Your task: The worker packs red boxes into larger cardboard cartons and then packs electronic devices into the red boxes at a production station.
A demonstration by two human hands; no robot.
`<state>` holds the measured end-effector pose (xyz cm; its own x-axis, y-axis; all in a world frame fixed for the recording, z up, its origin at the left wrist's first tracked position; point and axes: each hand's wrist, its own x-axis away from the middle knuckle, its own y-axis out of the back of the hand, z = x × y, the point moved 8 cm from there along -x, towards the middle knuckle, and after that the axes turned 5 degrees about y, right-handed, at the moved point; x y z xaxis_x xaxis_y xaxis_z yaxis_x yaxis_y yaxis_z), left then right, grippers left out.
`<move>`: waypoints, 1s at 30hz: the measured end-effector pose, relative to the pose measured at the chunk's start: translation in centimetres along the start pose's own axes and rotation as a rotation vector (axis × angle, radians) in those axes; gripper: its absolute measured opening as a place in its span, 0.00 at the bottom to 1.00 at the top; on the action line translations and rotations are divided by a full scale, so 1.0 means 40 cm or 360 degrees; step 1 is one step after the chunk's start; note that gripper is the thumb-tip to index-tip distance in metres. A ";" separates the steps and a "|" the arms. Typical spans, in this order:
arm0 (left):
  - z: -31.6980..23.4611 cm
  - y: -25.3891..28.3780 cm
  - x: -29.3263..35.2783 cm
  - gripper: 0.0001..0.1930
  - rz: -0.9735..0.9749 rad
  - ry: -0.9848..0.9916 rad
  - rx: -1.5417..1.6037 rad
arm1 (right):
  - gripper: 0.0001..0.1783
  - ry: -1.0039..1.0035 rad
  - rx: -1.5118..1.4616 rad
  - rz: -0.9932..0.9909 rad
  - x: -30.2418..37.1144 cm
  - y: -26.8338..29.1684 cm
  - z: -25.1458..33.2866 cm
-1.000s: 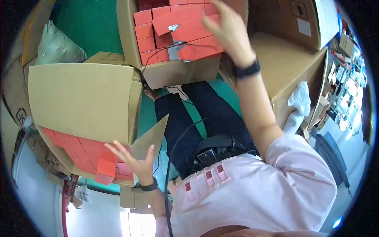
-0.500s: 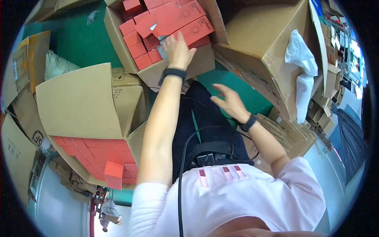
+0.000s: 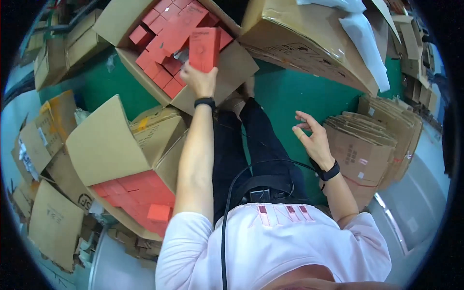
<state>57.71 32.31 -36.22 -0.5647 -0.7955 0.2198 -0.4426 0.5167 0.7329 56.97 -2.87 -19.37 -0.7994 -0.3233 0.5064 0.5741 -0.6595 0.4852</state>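
Head view; clock positions taken from view centre, 12 at top. A red oblong product box (image 3: 204,48) is held by the L hand (image 3: 199,82) btwn 11 & 12 o'c., over an open carton of red boxes. The box's near end is clamped btwn L thumb & fingers, the latter partly hidden; its printed broad face is turned up. Whether its underside touches the boxes below cannot be told. The upper carton (image 3: 237,65), at approx. 11 o'c., is filled w/ packed red boxes (image 3: 181,24), some lying at an angle. A sm. grey item (image 3: 182,55), too sm. to identify, is seen just beside the held box.

The R hand (image 3: 316,142) is placed at 3 o'c., empty, above the green floor (image 3: 280,96); its fingers are slightly bent & apart from the thumb. Dark wristbands are worn on both wrists.

Btwn 8 & 9 o'c., a second carton (image 3: 108,140) is set w/ raised flap; red boxes are packed in its lower opening, one loose box (image 3: 159,212) resting on the rest. Flattened cartons (image 3: 360,150) are stacked at 3 o'c., beyond the R hand. At 1 o'c. a lg. carton (image 3: 290,36) is seen, w/ white plastic wrap (image 3: 367,50) hung over its R side. A loose cardboard sheet (image 3: 55,224) is leant at 8 o'c. A black cable (image 3: 224,232) is run up the shirt front at 6 o'c. & looped across the lap.
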 end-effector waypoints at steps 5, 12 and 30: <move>-0.118 0.205 0.197 0.47 0.0081 -0.0063 0.0918 | 0.30 0.0170 -0.0045 -0.0053 0.051 0.080 0.082; -0.362 0.397 0.369 0.52 0.0126 -0.0280 0.1086 | 0.33 0.0583 0.0006 -0.0003 0.012 0.189 0.215; 0.112 0.300 0.158 0.29 -0.0109 0.0897 0.1799 | 0.29 0.0588 -0.0338 0.1001 -0.109 0.016 0.322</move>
<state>45.70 34.90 -28.92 -0.2660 -0.7118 0.6501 -0.9628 0.2292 -0.1430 63.11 6.87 -12.08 -0.3617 -0.8632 0.3522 0.9246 -0.3804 0.0173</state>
